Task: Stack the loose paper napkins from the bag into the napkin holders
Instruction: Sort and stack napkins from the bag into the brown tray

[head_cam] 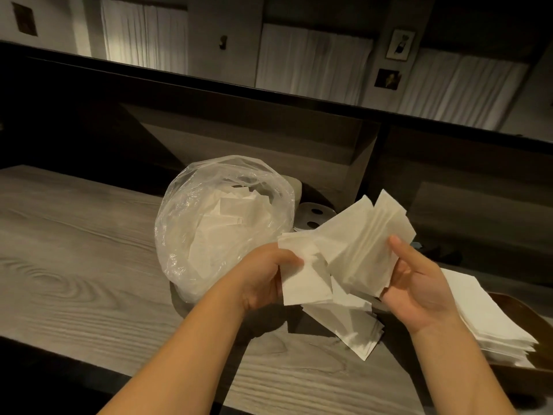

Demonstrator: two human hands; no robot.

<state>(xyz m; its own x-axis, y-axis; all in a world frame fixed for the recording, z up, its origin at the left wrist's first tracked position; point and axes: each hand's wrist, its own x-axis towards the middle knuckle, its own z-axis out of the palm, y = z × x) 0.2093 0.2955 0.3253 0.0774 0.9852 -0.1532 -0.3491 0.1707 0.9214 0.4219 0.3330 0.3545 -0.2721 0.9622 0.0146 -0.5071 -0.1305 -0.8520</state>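
A clear plastic bag (209,223) stands open on the wooden counter (74,250), with loose white napkins inside. Right of the bag, above the counter, both hands hold a fanned bunch of white napkins (353,247). My left hand (266,280) pinches the bunch's left side. My right hand (419,289) grips its right side, thumb on top. A few napkins (350,327) hang or lie beneath the bunch. At the right, a neat napkin stack (490,319) sits in a dark brown holder (535,348).
Behind the bag lies a pale object with dark holes (314,215), partly hidden. A dark partition with recessed shelves (254,139) rises behind the counter. The counter's front edge runs along the bottom of the view.
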